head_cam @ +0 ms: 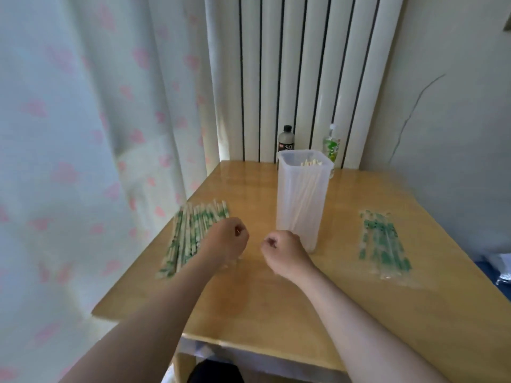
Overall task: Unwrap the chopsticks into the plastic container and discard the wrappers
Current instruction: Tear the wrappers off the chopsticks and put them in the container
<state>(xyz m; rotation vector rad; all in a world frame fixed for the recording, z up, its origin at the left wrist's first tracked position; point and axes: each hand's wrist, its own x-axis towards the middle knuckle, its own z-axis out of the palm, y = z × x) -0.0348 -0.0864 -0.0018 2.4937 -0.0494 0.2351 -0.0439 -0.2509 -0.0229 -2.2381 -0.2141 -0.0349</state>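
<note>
1. Head view: a wooden table (276, 305) fills the lower half of the frame, with both bare forearms reaching in from the bottom edge.
2. The left hand (228, 240) is at centre frame, just above the table, with its fingers curled into a fist. It partly covers the near right edge of the wrapped chopsticks (193, 233). A faint clear blur lies under the fist, and whether the fingers pinch anything cannot be told.
3. The right hand (283, 251) is also a closed fist, just right of the left one and apart from it. Nothing shows in its grip.
4. The wrapped chopsticks lie in a loose pile, green and white, at the table's left edge, left of centre.
5. The container (302, 205), tall and clear, stands upright at upper centre of the table, just behind the right hand. Bare chopsticks (311, 163) lean inside it, their tips at its rim.
6. Empty wrappers (384, 244) lie flat in a pile at the right of the table, well apart from the hands.
7. Behind the container stand a dark bottle (286, 142) and a green bottle (331, 146), in front of a radiator (304, 64).
8. A curtain (83, 134) with pink marks fills the left of the frame.
</note>
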